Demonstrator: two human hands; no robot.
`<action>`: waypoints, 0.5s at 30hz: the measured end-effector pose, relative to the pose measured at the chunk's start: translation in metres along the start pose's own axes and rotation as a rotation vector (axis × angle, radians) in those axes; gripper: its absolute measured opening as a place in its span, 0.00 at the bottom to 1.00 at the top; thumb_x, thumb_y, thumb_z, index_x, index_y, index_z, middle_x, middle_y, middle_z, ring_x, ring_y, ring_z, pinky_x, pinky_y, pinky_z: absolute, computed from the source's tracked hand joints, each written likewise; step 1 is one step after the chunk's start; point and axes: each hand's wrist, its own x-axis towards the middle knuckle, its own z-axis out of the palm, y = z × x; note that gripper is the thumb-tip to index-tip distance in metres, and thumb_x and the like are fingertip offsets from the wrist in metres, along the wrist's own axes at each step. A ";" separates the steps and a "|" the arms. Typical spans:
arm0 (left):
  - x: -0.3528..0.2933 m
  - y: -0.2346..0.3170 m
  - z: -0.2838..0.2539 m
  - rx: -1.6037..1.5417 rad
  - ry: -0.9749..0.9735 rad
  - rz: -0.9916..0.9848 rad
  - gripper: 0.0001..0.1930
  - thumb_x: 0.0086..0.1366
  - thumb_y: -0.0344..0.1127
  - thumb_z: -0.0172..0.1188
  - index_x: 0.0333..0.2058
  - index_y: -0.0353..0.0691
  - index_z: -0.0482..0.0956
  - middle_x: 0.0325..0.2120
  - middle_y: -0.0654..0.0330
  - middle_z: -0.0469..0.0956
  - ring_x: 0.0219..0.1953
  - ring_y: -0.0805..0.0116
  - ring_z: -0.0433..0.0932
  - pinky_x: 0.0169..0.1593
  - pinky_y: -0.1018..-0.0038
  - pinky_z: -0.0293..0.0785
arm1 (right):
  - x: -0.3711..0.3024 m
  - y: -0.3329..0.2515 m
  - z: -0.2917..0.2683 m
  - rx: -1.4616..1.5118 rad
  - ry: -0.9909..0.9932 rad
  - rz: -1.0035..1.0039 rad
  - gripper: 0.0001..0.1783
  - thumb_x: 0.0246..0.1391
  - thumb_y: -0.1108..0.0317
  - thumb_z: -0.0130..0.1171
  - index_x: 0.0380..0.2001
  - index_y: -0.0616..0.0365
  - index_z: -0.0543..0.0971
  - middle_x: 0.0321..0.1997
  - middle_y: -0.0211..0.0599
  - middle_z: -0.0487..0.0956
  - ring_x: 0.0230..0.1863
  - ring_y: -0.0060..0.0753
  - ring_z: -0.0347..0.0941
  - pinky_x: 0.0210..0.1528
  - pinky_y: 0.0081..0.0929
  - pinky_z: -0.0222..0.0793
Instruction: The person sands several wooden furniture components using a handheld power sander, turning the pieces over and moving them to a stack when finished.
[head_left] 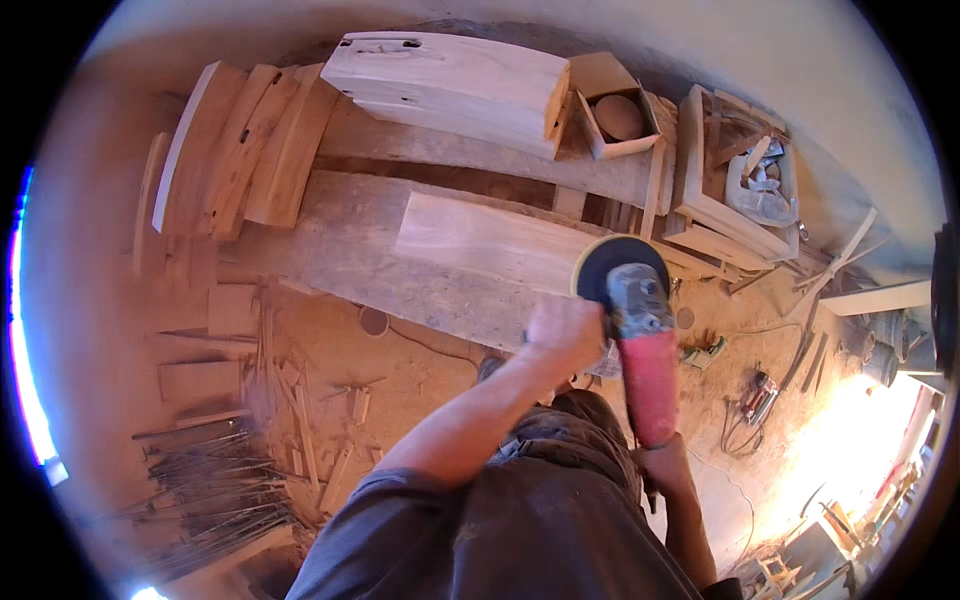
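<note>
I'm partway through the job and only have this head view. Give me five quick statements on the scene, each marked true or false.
1. The left hand is at the front of the red power tool. True.
2. The right hand hangs free of the tool. False: the right hand holds its rear end.
3. In this view, the black disc overlaps the right end of the pale board. True.
4. The open box is left of the thick pale timber. False: the open box is right of the thick pale timber.
5. Another power tool lies on the floor at right. True.
</note>
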 end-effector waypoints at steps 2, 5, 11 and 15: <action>0.009 0.029 0.016 -0.039 -0.005 0.068 0.09 0.55 0.37 0.64 0.32 0.42 0.88 0.31 0.50 0.86 0.38 0.50 0.87 0.42 0.58 0.82 | -0.004 0.022 -0.020 0.029 0.035 0.112 0.07 0.42 0.72 0.64 0.23 0.62 0.76 0.16 0.35 0.74 0.10 0.29 0.69 0.11 0.32 0.63; 0.012 0.046 0.021 -0.081 0.010 0.147 0.08 0.55 0.36 0.64 0.31 0.43 0.88 0.31 0.50 0.86 0.38 0.52 0.87 0.42 0.59 0.82 | -0.002 0.037 -0.032 0.072 0.025 0.142 0.08 0.42 0.73 0.64 0.27 0.62 0.76 0.16 0.35 0.73 0.09 0.32 0.69 0.09 0.33 0.64; 0.006 -0.004 -0.007 -0.122 0.024 0.059 0.07 0.56 0.35 0.63 0.31 0.43 0.88 0.31 0.51 0.86 0.38 0.53 0.87 0.42 0.59 0.82 | 0.007 0.002 0.002 0.021 0.051 0.048 0.08 0.42 0.73 0.64 0.27 0.60 0.76 0.15 0.33 0.72 0.09 0.29 0.67 0.10 0.30 0.61; -0.006 -0.075 -0.039 -0.178 0.050 -0.114 0.08 0.57 0.35 0.61 0.32 0.42 0.88 0.33 0.50 0.86 0.39 0.52 0.86 0.43 0.58 0.82 | 0.013 -0.066 0.043 -0.050 -0.096 -0.005 0.06 0.45 0.72 0.63 0.22 0.59 0.76 0.14 0.32 0.71 0.10 0.27 0.68 0.12 0.28 0.61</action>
